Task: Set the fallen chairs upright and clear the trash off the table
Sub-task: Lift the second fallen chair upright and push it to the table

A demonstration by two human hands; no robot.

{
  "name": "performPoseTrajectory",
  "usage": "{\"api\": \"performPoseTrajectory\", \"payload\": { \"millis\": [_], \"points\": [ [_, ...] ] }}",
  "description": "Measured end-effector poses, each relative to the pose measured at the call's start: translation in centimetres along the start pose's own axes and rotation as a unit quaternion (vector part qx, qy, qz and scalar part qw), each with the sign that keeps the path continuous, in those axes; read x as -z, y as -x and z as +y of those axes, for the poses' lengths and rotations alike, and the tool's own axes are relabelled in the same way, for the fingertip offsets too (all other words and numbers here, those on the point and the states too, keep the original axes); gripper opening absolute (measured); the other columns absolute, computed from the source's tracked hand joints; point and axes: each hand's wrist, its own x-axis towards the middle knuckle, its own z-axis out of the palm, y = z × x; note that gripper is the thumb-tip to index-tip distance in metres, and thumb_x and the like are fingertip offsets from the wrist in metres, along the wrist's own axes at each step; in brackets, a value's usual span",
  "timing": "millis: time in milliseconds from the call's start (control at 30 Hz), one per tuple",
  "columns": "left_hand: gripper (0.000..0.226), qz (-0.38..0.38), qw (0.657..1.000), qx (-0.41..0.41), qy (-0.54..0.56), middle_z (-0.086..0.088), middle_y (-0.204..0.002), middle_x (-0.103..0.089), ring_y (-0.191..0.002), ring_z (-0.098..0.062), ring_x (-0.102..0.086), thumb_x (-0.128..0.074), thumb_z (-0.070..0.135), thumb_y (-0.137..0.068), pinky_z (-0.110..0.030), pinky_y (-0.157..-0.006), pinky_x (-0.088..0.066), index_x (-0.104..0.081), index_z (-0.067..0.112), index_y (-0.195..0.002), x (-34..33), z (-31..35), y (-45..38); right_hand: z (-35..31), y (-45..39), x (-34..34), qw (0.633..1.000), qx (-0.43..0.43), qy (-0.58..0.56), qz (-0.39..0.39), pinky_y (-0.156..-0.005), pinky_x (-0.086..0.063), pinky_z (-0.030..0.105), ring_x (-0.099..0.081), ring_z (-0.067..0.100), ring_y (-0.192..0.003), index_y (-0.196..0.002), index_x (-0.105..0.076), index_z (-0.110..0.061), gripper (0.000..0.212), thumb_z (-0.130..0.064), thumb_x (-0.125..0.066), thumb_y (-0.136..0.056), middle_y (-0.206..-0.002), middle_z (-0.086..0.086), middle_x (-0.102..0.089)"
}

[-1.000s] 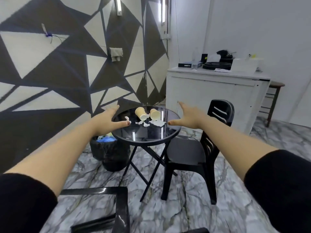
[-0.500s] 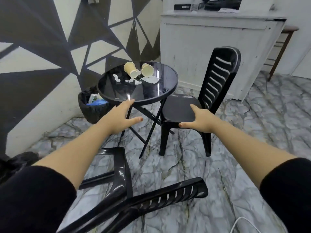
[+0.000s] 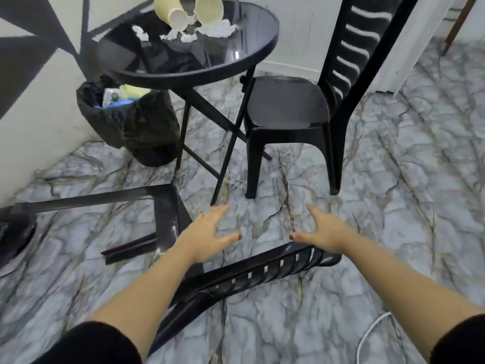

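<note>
Above the slatted back of the fallen chair (image 3: 273, 269), the left hand (image 3: 207, 239) and right hand (image 3: 324, 232) hover side by side, apart, fingers spread and holding nothing. Beyond the hands stands an upright black chair (image 3: 288, 106), and past the left hand a round black table (image 3: 189, 51) carries two tipped paper cups (image 3: 170, 9) and crumpled paper scraps (image 3: 217, 28). Under the table's left edge sits a black-lined trash bin (image 3: 136, 122).
</note>
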Motion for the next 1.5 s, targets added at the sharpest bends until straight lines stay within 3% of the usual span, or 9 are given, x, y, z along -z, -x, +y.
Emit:
{"api": "performPoseTrajectory", "payload": {
  "millis": [133,233,400,533,767,1067,1200,1400,1500],
  "points": [
    [0.081,-0.052,0.999,0.016,0.000,0.004,-0.158,-0.015,-0.144,-0.014,-0.015,-0.051,0.059,-0.083,-0.037,-0.119,-0.012,-0.014,0.026,-0.148,-6.9,-3.2,-2.1,4.0,-3.0,-5.1,0.999,0.000,0.030,-0.013,-0.061,-0.033,0.018,-0.055,0.027,-0.111,-0.147,-0.004,-0.018,0.103,-0.063,-0.060,-0.073,-0.130,0.014,-0.054],
    [0.083,-0.083,0.996,0.021,0.004,0.005,-0.158,-0.013,-0.144,-0.012,-0.013,-0.050,0.060,-0.083,-0.036,-0.118,-0.014,-0.012,0.027,-0.148,-10.8,-4.8,-3.7,6.4,-4.6,-7.8,1.000,0.004,0.017,-0.021,-0.089,-0.043,0.027,-0.042,0.026,-0.128,-0.147,-0.007,-0.016,0.102,-0.062,-0.061,-0.073,-0.148,0.011,-0.035],
    [0.079,-0.107,0.994,0.003,0.012,0.006,-0.159,-0.011,-0.145,-0.011,-0.007,-0.046,0.062,-0.084,-0.032,-0.118,-0.008,-0.011,0.030,-0.148,-15.1,-5.4,-5.9,8.5,-5.4,-10.4,0.999,0.023,0.006,0.021,-0.113,-0.020,0.035,-0.014,0.022,-0.143,-0.146,-0.010,-0.019,0.097,-0.059,-0.062,-0.075,-0.156,0.004,-0.017],
    [0.077,-0.117,0.992,-0.009,0.041,0.004,-0.158,-0.015,-0.145,-0.012,-0.010,-0.044,0.061,-0.086,-0.036,-0.119,-0.009,-0.014,0.028,-0.148,-17.0,-4.7,-7.4,9.4,-5.6,-11.7,0.997,0.039,0.011,0.062,-0.116,-0.011,0.038,-0.004,0.023,-0.144,-0.146,-0.013,-0.020,0.091,-0.058,-0.060,-0.077,-0.156,0.006,-0.015],
    [0.073,-0.083,0.996,0.026,0.023,0.005,-0.141,-0.048,-0.120,-0.021,-0.052,-0.043,0.067,-0.082,-0.039,-0.093,-0.047,-0.021,0.036,-0.145,-19.5,-4.1,-7.8,9.6,-5.5,-12.7,0.991,0.055,0.009,0.124,-0.115,-0.011,0.036,-0.010,0.022,-0.143,-0.144,-0.022,-0.018,0.075,-0.043,-0.060,-0.084,-0.154,0.006,-0.023],
    [0.054,-0.034,0.989,0.063,0.131,0.018,-0.113,-0.063,-0.103,-0.011,-0.061,-0.056,0.064,-0.076,-0.033,-0.085,-0.051,-0.046,0.049,-0.126,-20.0,-4.3,-5.6,10.3,-4.3,-12.3,0.976,-0.069,-0.097,0.184,-0.109,-0.029,0.047,-0.020,0.031,-0.139,-0.138,-0.032,-0.020,0.072,-0.043,-0.066,-0.079,-0.150,0.011,-0.028],
    [0.050,-0.018,0.988,0.057,0.145,0.022,-0.117,-0.061,-0.104,-0.001,-0.058,-0.057,0.064,-0.074,-0.022,-0.079,-0.049,-0.050,0.051,-0.122,-18.6,-4.6,-3.2,11.1,-2.2,-10.6,0.960,-0.122,-0.168,0.187,-0.103,-0.038,0.056,-0.002,0.019,-0.144,-0.144,-0.023,-0.018,0.087,-0.046,-0.069,-0.075,-0.156,0.002,-0.015],
    [0.036,-0.006,0.974,0.061,0.217,0.030,-0.105,-0.066,-0.097,0.006,-0.060,-0.066,0.047,-0.078,-0.024,-0.082,-0.052,-0.055,0.058,-0.110,-12.5,-4.4,0.9,7.9,1.1,-8.2,0.943,-0.128,-0.252,0.176,-0.105,-0.039,0.043,-0.036,0.021,-0.134,-0.141,-0.033,-0.020,0.087,-0.053,-0.070,-0.069,-0.147,0.002,-0.038],
    [0.037,0.019,0.966,0.063,0.249,0.029,-0.102,-0.068,-0.093,0.006,-0.062,-0.069,0.033,-0.080,-0.017,-0.079,-0.051,-0.060,0.053,-0.110,-9.3,-4.5,3.7,3.7,3.0,-7.0,0.925,-0.084,-0.313,0.199,-0.097,-0.041,0.030,-0.047,0.005,-0.115,-0.134,-0.044,-0.023,0.073,-0.039,-0.075,-0.070,-0.131,-0.007,-0.052]
  ]
}}
